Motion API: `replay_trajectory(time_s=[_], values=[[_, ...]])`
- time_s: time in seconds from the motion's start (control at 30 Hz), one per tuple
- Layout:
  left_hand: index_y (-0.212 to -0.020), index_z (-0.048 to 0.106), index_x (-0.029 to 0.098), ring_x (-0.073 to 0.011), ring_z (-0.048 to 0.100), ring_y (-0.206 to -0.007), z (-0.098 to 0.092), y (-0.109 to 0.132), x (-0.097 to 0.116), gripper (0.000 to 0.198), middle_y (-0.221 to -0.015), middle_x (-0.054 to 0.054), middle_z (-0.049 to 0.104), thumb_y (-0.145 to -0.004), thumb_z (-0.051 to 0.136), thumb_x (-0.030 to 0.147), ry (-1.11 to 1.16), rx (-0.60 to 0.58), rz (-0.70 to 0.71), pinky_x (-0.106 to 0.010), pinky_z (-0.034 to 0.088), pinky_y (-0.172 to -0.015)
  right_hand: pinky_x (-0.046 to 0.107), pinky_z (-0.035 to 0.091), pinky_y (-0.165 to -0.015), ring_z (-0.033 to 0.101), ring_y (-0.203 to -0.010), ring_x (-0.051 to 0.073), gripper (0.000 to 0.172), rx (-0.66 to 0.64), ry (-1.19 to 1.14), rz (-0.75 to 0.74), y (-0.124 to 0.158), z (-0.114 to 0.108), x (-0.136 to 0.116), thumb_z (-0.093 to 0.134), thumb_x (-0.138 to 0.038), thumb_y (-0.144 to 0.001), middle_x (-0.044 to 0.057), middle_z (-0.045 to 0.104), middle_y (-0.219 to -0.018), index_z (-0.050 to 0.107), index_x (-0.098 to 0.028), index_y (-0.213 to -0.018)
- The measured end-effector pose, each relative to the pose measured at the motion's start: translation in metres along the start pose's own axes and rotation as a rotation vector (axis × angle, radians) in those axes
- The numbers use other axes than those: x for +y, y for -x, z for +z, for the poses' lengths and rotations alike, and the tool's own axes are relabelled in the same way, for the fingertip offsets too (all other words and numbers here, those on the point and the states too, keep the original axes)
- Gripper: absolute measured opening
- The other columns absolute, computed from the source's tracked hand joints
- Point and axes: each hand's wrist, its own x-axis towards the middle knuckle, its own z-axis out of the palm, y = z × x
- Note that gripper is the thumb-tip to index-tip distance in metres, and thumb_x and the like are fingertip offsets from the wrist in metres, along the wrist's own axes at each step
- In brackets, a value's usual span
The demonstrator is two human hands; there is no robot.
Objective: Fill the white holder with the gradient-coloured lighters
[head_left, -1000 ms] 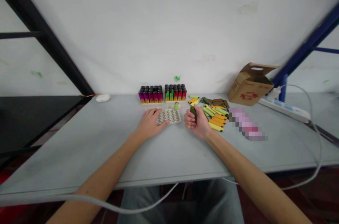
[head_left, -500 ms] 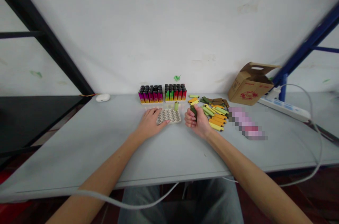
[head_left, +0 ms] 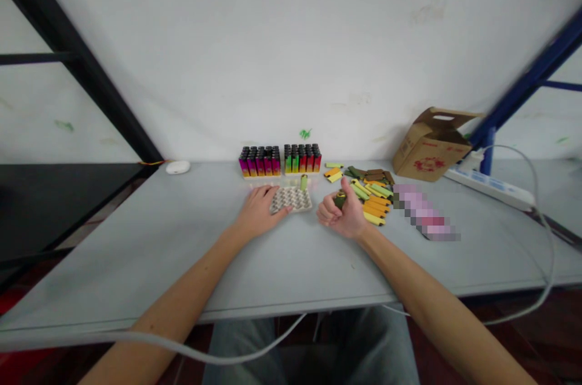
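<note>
My left hand [head_left: 259, 212] lies flat with its fingertips on the near edge of a beige moulded tray [head_left: 291, 199] full of round holes, and it holds nothing. My right hand [head_left: 344, 212] is closed on a dark green stick-shaped piece [head_left: 339, 199], with the thumb raised beside it. Just right of that hand lies a loose heap of yellow, orange, green and brown pieces [head_left: 368, 194]. Behind the tray, one green piece [head_left: 303, 182] stands upright. Two racks of upright gradient-coloured pieces with black tops [head_left: 260, 162] [head_left: 301, 159] stand at the back.
A grey table [head_left: 136, 233] carries everything. Right of the heap lies a pixelated pink patch [head_left: 425, 212]. Further back are a cardboard box [head_left: 430, 145], a white power strip [head_left: 488, 187] with a cable, and a small white object [head_left: 177, 167]. A wall rises behind.
My right hand has shifted a little to the right and turned, its thumb now raised, with the green piece lower in the fist. My left hand has not moved.
</note>
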Motion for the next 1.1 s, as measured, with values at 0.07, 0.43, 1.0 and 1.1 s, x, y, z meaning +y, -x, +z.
replay_trajectory(time_s=[0.07,0.43,1.0,1.1], values=[[-0.129,0.052,0.017,-0.0310,0.051,-0.116,0.000,0.000,-0.001,0.059,-0.123,-0.014,0.058,-0.084,0.055,0.055,-0.001,0.000,-0.002,-0.047,0.040,-0.102,0.025,0.021,-0.042,0.025,-0.039,0.010,0.073,-0.008,0.060,-0.027,-0.001,0.000,0.002,0.031,-0.080,-0.079,-0.003,0.023,-0.038,0.029,-0.021,-0.037],[-0.129,0.052,0.013,-0.0318,0.050,-0.118,-0.001,0.001,0.001,0.062,-0.125,-0.017,0.057,-0.085,0.052,0.057,-0.006,-0.007,-0.013,-0.047,0.039,-0.104,0.029,0.021,-0.048,0.029,-0.042,0.012,0.055,-0.008,0.198,-0.174,0.001,0.003,0.005,0.048,-0.058,-0.078,-0.002,0.027,-0.039,0.038,-0.023,-0.037],[-0.128,0.052,0.014,-0.0311,0.050,-0.116,-0.002,0.000,0.001,0.061,-0.123,-0.015,0.058,-0.085,0.053,0.057,-0.002,-0.015,-0.003,-0.046,0.040,-0.102,0.030,0.019,-0.052,0.029,-0.048,0.013,0.045,-0.066,0.507,-0.405,-0.003,-0.013,0.018,0.044,-0.047,-0.084,-0.002,0.034,-0.046,0.042,-0.021,-0.047],[-0.128,0.052,0.015,-0.0310,0.050,-0.117,-0.002,0.001,0.001,0.060,-0.124,-0.014,0.057,-0.085,0.053,0.056,-0.006,-0.014,-0.005,-0.046,0.040,-0.103,0.030,0.020,-0.053,0.030,-0.049,0.013,0.045,-0.073,0.550,-0.417,-0.003,-0.014,0.017,0.043,-0.046,-0.086,-0.001,0.036,-0.048,0.043,-0.020,-0.049]])
